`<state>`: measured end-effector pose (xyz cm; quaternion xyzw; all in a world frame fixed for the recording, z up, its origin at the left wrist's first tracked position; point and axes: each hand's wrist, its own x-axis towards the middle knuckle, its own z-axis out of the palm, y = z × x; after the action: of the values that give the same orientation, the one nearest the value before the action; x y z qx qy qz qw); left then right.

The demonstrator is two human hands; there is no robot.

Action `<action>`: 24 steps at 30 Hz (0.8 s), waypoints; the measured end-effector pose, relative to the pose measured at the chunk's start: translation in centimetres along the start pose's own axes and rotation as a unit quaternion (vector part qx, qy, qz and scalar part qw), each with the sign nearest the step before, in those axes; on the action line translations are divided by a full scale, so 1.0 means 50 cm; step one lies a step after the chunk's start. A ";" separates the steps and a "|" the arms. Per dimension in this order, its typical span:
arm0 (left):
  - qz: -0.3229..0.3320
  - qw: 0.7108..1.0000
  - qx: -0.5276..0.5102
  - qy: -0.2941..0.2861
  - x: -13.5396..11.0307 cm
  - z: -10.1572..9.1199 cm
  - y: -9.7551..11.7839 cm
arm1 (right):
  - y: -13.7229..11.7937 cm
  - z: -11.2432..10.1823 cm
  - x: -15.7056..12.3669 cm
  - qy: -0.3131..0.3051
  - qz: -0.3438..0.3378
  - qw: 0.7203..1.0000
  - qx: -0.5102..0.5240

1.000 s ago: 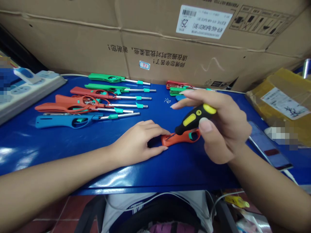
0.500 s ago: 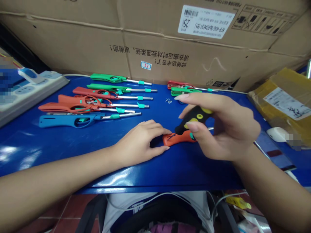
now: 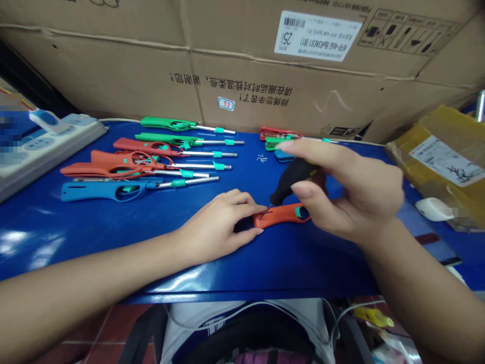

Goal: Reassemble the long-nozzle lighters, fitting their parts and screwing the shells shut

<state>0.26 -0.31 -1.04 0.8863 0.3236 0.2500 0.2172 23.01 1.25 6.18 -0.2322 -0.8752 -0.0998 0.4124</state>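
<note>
An orange lighter body [image 3: 282, 214] lies on the blue table [image 3: 94, 222] in front of me. My left hand [image 3: 220, 225] pinches its left end between thumb and fingers, holding it flat. My right hand [image 3: 348, 189] is closed round a black and yellow screwdriver [image 3: 293, 179], whose thin tip touches the orange body near its left end. Most of the screwdriver handle is hidden by my fingers.
Several long-nosed lighters [image 3: 151, 156] in green, orange and blue lie in a row at the left. A few more lighter parts [image 3: 280, 136] sit behind my right hand. Cardboard boxes [image 3: 242, 65] wall the back. A power strip [image 3: 45, 141] lies far left, a taped parcel [image 3: 443, 156] right.
My right hand has rolled the screwdriver between its fingers, so the yellow patches on the handle have turned out of sight. The left hand and the orange body have stayed in place.
</note>
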 end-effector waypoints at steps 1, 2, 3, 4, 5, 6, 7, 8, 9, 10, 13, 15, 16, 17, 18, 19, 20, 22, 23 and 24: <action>-0.003 1.000 -0.001 -0.003 0.000 -0.001 0.001 | 0.001 -0.001 0.000 -0.021 0.004 0.999 0.025; -0.008 1.000 0.001 -0.009 0.000 -0.001 0.002 | 0.003 -0.001 -0.001 -0.045 0.012 0.997 0.055; -0.014 1.000 0.005 -0.019 0.000 -0.002 0.004 | 0.004 -0.002 -0.002 -0.061 0.022 0.994 0.085; -0.017 0.999 0.012 -0.029 0.000 -0.002 0.005 | 0.005 -0.003 -0.003 -0.068 0.031 0.991 0.108; -0.019 0.999 0.022 -0.036 -0.001 -0.002 0.006 | 0.006 -0.003 -0.003 -0.062 0.039 0.990 0.121; -0.019 0.998 0.032 -0.042 -0.001 -0.002 0.007 | 0.006 -0.002 -0.003 -0.047 0.041 0.991 0.122; -0.018 0.998 0.039 -0.045 -0.002 -0.002 0.008 | 0.006 -0.001 -0.002 -0.030 0.044 0.992 0.112; -0.016 0.998 0.044 -0.044 -0.002 -0.001 0.008 | 0.005 0.000 -0.001 -0.013 0.044 0.995 0.093; -0.014 0.998 0.046 -0.043 -0.003 -0.001 0.008 | 0.005 0.000 0.001 0.002 0.037 0.997 0.070; -0.014 0.998 0.045 -0.043 -0.003 0.000 0.007 | 0.004 0.000 0.003 0.009 0.032 0.998 0.049; -0.017 0.998 0.037 -0.041 -0.001 0.000 0.006 | 0.003 -0.001 0.006 -0.024 0.039 0.996 0.070; -0.018 0.999 0.027 -0.036 -0.001 0.001 0.004 | 0.003 -0.001 0.004 -0.043 0.066 0.986 0.149; -0.017 0.999 0.021 -0.033 -0.001 0.002 0.003 | 0.003 0.000 0.003 -0.038 0.081 0.980 0.179; -0.016 0.999 0.018 -0.029 -0.001 0.004 0.002 | 0.003 0.001 0.001 -0.023 0.083 0.978 0.189; -0.014 0.999 0.017 -0.026 -0.002 0.006 0.001 | 0.003 0.002 0.001 -0.003 0.073 0.982 0.175; -0.013 0.999 0.019 -0.023 -0.002 0.008 0.000 | 0.003 0.002 0.001 0.014 0.055 0.988 0.141; -0.013 0.999 0.024 -0.019 -0.003 0.010 -0.001 | 0.003 0.002 0.003 0.023 0.033 0.994 0.099; -0.015 0.999 0.034 -0.014 -0.003 0.013 0.000 | 0.002 -0.003 0.007 0.003 -0.002 0.999 0.042; -0.018 0.999 0.035 -0.012 -0.003 0.014 0.001 | 0.002 -0.007 0.010 -0.020 -0.011 0.999 0.039; -0.020 0.999 0.032 -0.010 -0.003 0.014 0.001 | 0.001 -0.012 0.012 -0.049 -0.013 0.998 0.047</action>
<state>0.60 -0.61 -1.59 0.8886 0.3471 0.2264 0.1966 23.10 1.29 7.04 -0.2061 -0.9011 -0.0518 0.3779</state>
